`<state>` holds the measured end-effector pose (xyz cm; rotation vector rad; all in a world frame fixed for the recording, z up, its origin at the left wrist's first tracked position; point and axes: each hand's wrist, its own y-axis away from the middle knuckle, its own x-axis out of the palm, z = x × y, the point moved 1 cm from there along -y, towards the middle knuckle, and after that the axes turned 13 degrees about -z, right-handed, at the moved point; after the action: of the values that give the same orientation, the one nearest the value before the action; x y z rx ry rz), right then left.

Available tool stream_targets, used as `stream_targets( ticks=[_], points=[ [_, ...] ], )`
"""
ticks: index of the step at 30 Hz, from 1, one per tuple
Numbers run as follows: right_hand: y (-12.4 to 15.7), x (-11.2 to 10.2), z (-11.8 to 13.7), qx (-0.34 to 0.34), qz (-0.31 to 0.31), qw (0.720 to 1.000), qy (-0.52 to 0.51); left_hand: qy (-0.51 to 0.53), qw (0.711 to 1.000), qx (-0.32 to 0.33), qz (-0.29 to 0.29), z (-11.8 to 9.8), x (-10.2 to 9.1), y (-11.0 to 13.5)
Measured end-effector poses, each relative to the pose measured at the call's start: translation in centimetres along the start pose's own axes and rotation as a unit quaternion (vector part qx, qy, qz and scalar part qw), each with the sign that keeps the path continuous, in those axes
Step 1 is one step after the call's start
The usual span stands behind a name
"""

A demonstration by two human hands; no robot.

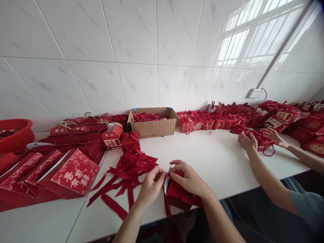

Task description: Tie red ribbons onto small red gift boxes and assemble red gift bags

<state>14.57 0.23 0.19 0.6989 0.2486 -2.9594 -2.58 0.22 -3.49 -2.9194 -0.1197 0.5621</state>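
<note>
A small red gift box (177,193) rests at the white table's front edge, between my two hands. My right hand (188,179) lies over its top with fingers curled around it. My left hand (152,184) pinches the box's left edge, fingers closed. A red ribbon hangs from under the box over the table edge. Just left of my hands lies a loose heap of red ribbons (128,173).
A cardboard box (153,126) of red pieces stands against the tiled wall. Red paper bags (68,175) lie at left, a red basin (15,133) far left. Finished red boxes (222,119) line the back right. Another person's hands (260,140) work a red box at right.
</note>
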Motion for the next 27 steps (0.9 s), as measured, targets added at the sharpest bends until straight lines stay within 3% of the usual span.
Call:
stream_targets(
  ticks=[3,7,9,11,13,16,18,20,24,27],
  points=[
    [0.7,-1.9,-1.3,0.001,-0.063,0.998,0.018,-0.076,0.997,-0.002,-0.032,2.0,-1.4,-1.2],
    [3.0,-4.7,-4.2,0.035,-0.143,0.989,0.001,-0.163,0.974,-0.021,-0.159,4.6,-4.9,-2.3],
    [4.3,-5.1,-5.4,0.061,-0.132,0.989,-0.018,-0.172,0.958,-0.029,-0.228,4.9,-6.3,-2.5],
    [5.4,-4.7,-6.0,0.077,-0.088,0.992,-0.054,-0.155,0.955,-0.021,-0.252,4.4,-6.6,-2.5],
    [6.1,-3.7,-6.2,0.086,-0.046,0.991,-0.094,-0.115,0.973,0.002,-0.202,3.4,-5.6,-2.3],
    [6.5,-2.0,-6.3,0.109,-0.012,0.985,-0.131,-0.053,0.997,0.032,-0.047,1.6,-2.8,-1.6],
    [6.7,-1.4,-6.4,0.118,0.002,0.982,-0.147,-0.032,0.998,0.037,0.049,1.0,-1.2,-1.2],
    [6.9,-1.5,-6.6,0.126,0.001,0.977,-0.174,-0.022,0.994,0.037,0.102,0.9,-0.3,-0.9],
    [6.4,-3.1,-7.7,0.167,-0.051,0.965,-0.195,-0.033,0.994,0.042,0.095,1.8,-0.7,-1.2],
    [5.7,-4.5,-8.1,0.127,-0.152,0.974,-0.111,-0.058,0.995,0.063,0.043,2.3,-1.4,-1.3]
  ],
)
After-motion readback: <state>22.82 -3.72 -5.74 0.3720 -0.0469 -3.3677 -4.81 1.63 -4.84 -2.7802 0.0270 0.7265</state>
